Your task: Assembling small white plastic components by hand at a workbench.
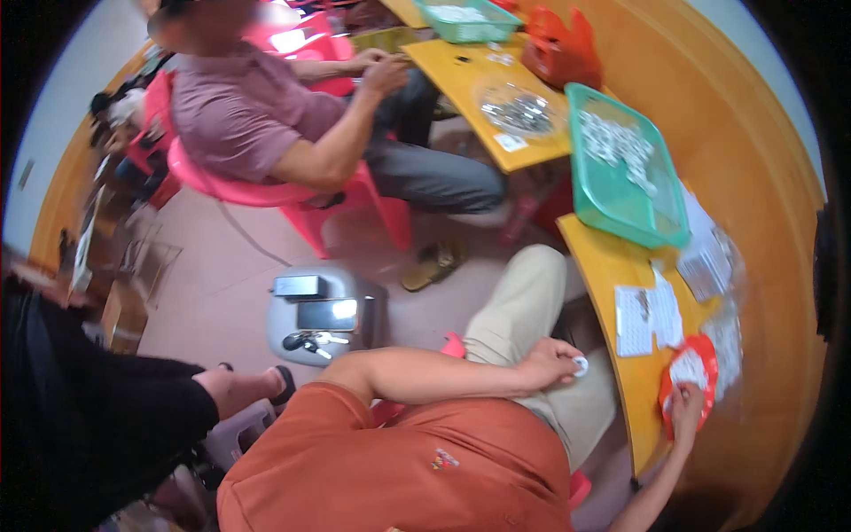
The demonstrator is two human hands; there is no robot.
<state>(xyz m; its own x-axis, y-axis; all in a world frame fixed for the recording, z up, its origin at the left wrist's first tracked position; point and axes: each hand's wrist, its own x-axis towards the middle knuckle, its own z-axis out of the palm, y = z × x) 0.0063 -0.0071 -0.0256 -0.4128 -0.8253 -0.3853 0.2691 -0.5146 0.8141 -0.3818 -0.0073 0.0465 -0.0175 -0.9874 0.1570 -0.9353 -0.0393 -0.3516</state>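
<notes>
My left hand (551, 363) rests over my thigh, its fingers closed on a small white round piece (581, 366). At the yellow table's (589, 257) right side, my right hand (685, 410) reaches into an open red plastic bag (706, 355). Small white pieces (690, 368) lie in that bag under my fingertips. The fingers of my right hand are pinched together; whether a piece sits between them is too small to make out. Beyond the bag, a white sheet with rows of small marks (633, 321) and a crumpled white paper (667, 310) lie on the table.
A green basket (651, 229) of white pieces bridges the tables. Clear plastic bags (729, 346) line the wall side. Across from me a seated person (257, 115) works near a bowl of metal parts (523, 111). A grey stool (288, 341) holds a phone (326, 315) and keys (310, 342).
</notes>
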